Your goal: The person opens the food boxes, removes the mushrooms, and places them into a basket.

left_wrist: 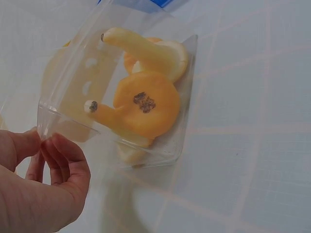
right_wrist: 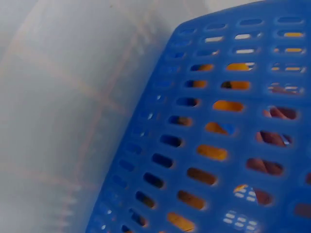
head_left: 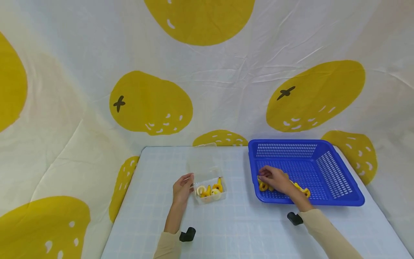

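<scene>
A clear plastic box (head_left: pixel 210 194) with its hinged lid (head_left: pixel 203 162) raised holds several small yellow and cream gourd-shaped pieces (left_wrist: pixel 146 104) with dark-tipped stems. At the box's left side, the thumb and fingers of my left hand (head_left: pixel 183 189) pinch a corner of the thin plastic (left_wrist: pixel 44 121). Inside the near left part of a blue basket (head_left: pixel 347 180), my right hand (head_left: pixel 275 178) bends its fingers down beside yellow pieces (head_left: pixel 263 186). The basket wall (right_wrist: pixel 160 160) shows parts of the fingers only through its slots; I cannot tell if they hold a piece.
More yellow pieces (head_left: pixel 304 190) lie along the basket's near side, by the right wrist. A pale checked cloth (head_left: pixel 239 226) covers the table. Behind it hangs a white curtain (head_left: pixel 226 93) printed with big yellow fruit.
</scene>
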Demonstrator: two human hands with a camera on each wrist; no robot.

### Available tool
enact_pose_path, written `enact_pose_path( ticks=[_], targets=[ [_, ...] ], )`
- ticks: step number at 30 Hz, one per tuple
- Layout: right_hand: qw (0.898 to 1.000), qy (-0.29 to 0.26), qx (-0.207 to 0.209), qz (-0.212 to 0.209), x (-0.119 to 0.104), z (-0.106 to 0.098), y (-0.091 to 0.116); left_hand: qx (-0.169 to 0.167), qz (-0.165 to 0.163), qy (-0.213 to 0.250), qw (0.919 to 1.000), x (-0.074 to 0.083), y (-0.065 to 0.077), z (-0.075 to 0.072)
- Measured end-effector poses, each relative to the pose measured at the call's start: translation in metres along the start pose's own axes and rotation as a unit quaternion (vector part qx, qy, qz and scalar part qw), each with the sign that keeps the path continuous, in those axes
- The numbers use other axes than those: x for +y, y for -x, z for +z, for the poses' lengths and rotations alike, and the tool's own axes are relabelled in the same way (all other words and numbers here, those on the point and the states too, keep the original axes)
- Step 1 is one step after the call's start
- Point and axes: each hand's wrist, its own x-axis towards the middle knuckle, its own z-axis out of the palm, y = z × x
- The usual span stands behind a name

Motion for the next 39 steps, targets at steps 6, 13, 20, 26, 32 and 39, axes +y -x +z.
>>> enact_pose_path(
  ticks=[6, 13, 20, 26, 32, 39],
  targets=[
    [0.998, -0.008, 0.060, -0.023, -0.016, 0.004, -0.002, -0.012, -0.006, 0.004, 0.9999, 0.004, 0.002, -0.001],
    [0.991, -0.027, 0.131, -0.006, -0.041, 0.009, -0.010, -0.006, -0.003, 0.005, 1.0000, -0.001, -0.001, -0.002],
    [0.990, -0.065, 0.120, -0.035, -0.067, 0.019, -0.021, 0.003, 0.001, 0.004, 1.0000, -0.002, -0.001, 0.000],
    [0.990, -0.078, 0.087, -0.081, -0.084, 0.036, -0.033, -0.003, 0.000, 0.015, 0.9999, -0.002, -0.002, 0.000],
    [0.988, -0.094, 0.024, -0.120, -0.097, 0.056, -0.045, -0.001, -0.003, 0.011, 0.9999, -0.002, -0.003, -0.001],
    [0.976, -0.105, -0.097, -0.162, -0.105, 0.077, -0.051, -0.002, -0.002, 0.019, 0.9998, -0.004, -0.004, 0.000]
  ],
)
